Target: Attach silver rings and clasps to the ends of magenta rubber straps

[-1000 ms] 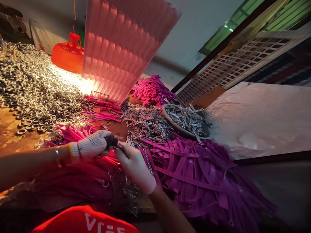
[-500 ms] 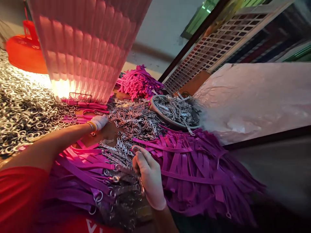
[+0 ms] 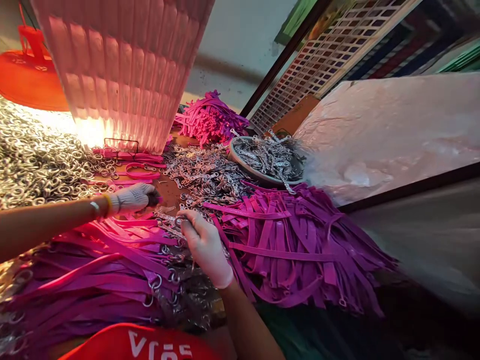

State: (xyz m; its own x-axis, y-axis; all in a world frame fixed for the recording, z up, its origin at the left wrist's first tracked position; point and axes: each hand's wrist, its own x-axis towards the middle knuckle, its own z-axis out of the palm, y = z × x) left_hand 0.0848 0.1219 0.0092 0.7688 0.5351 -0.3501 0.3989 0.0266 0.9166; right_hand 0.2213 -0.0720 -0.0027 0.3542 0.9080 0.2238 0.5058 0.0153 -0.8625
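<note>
My left hand point(image 3: 135, 198), in a white knit glove with dark fingertips, is closed in a pinch above the near pink straps. What its fingers hold, if anything, is too small to make out. Beside it, my right hand point(image 3: 205, 246) in a white glove is closed on a metal chain point(image 3: 181, 218), whose ring end shows at the fingertips. Below both hands spreads a pile of magenta straps point(image 3: 97, 272) with metal rings and chains at their ends. More purple straps point(image 3: 277, 245) lie right of my right hand.
Loose chains point(image 3: 210, 172) are heaped beyond my hands, near a round basin point(image 3: 243, 167) full of them. Metal rings point(image 3: 41, 160) cover the left, under an orange lamp point(image 3: 32, 77). A ribbed translucent panel point(image 3: 123, 70) stands upright. Plastic sheeting point(image 3: 393, 135) borders the right.
My left hand has drawn back from the far chain heap toward me and nearer my right hand. My right hand has moved up and left. The view has shifted slightly.
</note>
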